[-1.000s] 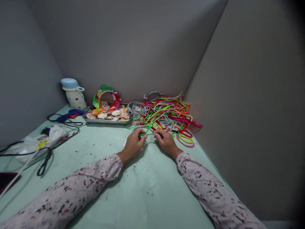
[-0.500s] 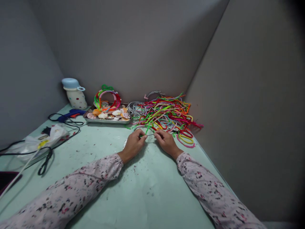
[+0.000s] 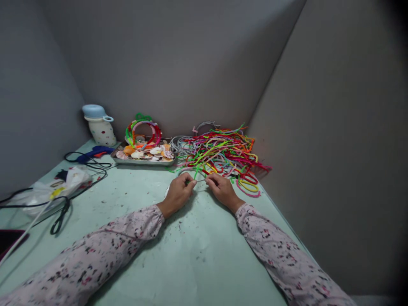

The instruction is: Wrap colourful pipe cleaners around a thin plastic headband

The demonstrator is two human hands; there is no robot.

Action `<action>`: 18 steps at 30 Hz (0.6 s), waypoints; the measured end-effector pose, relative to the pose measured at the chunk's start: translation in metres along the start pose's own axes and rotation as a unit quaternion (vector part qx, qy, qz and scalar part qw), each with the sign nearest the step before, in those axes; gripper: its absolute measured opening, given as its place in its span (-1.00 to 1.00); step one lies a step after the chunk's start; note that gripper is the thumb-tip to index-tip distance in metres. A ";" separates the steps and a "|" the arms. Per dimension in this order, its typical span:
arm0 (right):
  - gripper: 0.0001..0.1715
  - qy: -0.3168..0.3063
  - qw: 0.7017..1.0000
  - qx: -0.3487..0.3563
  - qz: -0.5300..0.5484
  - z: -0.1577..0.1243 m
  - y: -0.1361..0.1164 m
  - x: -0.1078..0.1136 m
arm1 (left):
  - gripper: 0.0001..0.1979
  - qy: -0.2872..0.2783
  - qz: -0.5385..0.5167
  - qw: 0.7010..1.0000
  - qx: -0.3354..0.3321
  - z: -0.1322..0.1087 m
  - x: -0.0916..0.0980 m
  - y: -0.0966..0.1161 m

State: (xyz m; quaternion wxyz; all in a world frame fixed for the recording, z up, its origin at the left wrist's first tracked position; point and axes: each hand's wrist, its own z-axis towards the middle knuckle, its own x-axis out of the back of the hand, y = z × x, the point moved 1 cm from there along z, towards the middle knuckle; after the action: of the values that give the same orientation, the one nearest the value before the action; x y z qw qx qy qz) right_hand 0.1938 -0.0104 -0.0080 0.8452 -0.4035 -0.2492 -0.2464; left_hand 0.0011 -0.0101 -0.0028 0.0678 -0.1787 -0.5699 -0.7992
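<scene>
Over the front of the colourful pile, my left hand (image 3: pixel 177 194) pinches a thin grey wire hoop (image 3: pixel 200 180) between thumb and forefinger. My right hand (image 3: pixel 223 191) is closed on the same hoop, a short gap away. A bright green pipe cleaner (image 3: pixel 196 173) rises from beside my left fingertips. Red fuzzy wrapping shows on the hoop's far side, close to my right fingers. Most of the hoop is hidden behind my hands. Just beyond lies a tangled heap of pipe cleaners (image 3: pixel 223 148) in many colours.
A metal tray (image 3: pixel 143 162) of seashells stands at the back, with finished coloured rings (image 3: pixel 158 134) propped on it. Grey wire coils (image 3: pixel 183 145) lie beside it. To the left are a bottle (image 3: pixel 100 127), a blue-handled tool (image 3: pixel 91 155), a plastic bag (image 3: pixel 73 178) and black cables (image 3: pixel 65 212).
The green pipe cleaner between my hands sits slightly lower and changes its bend. My right fingertips shift a touch to the left; both hands keep their grip.
</scene>
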 end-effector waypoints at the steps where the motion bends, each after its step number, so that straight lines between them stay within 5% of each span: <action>1: -0.81 0.001 1.000 0.001 0.000 0.000 0.000 0.000 | -0.83 0.000 0.001 1.000 0.001 0.000 0.000 0.000; 18: -0.79 -0.003 1.000 -0.020 -0.003 0.000 -0.002 0.000 | -0.80 -0.005 0.059 0.998 -0.009 0.000 0.001 0.004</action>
State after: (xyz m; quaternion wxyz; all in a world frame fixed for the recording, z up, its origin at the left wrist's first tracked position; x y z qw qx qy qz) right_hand 0.1932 -0.0113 -0.0069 0.8355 -0.4202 -0.2482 -0.2525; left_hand 0.0015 -0.0118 0.0009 0.1106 -0.2168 -0.5514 -0.7980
